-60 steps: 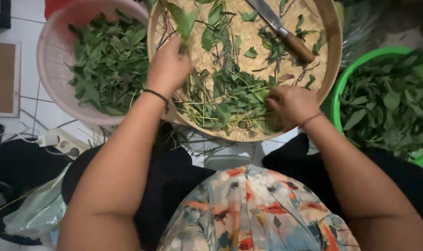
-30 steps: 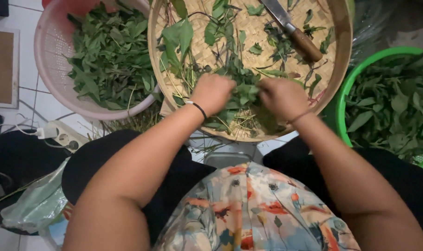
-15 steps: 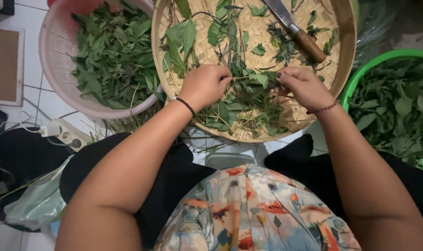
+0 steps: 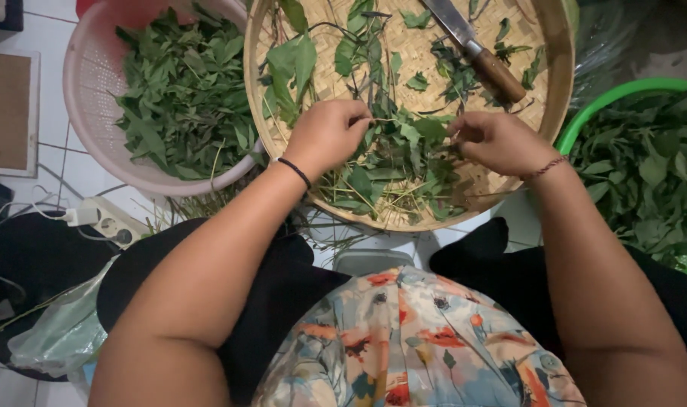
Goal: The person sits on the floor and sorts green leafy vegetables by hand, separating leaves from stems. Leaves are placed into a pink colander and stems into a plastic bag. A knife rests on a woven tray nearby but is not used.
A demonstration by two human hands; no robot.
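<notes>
While both hands are working over woven tray (image 4: 558, 45), left hand (image 4: 325, 136) is pinching thin stem (image 4: 381, 119), right hand (image 4: 494, 141) gripping its other end amid leaf pile (image 4: 392, 162). Risk: knife (image 4: 475, 49) lying near; careless reach risking cut.

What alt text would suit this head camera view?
Two hands, left hand and right hand, pinch a thin stem over a woven tray of leaves. A knife lies on it; a pink basket and green basket flank it.
</notes>
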